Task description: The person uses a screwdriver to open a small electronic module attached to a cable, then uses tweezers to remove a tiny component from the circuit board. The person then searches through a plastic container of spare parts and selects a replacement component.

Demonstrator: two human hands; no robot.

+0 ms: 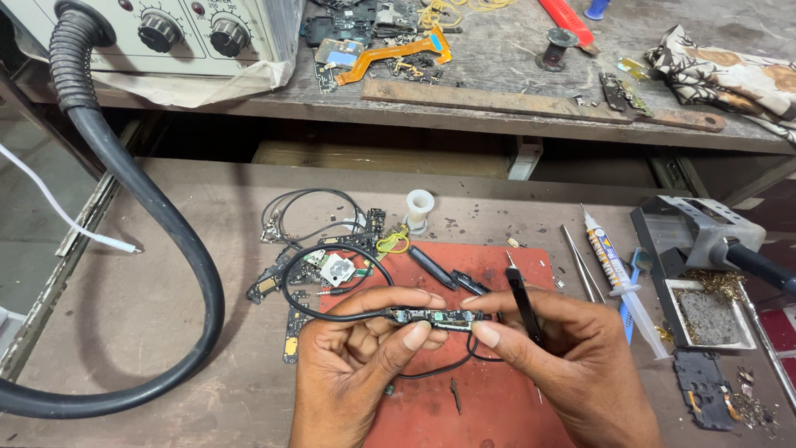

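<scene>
Over the red mat, low centre, I had the small circuit strip pinched at both ends: left hand clenched on its left end, where the black cable joins, right hand grasping the right end plus black tweezers. Held level, off the mat, probably for inspection. Glue tube lay well right

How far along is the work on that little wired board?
Done: the narrow green circuit board lies bare, its black cable attached. In hand: the left hand and right hand pinch it, black tweezers in the right. Left: loose boards wait on the red mat.
</scene>
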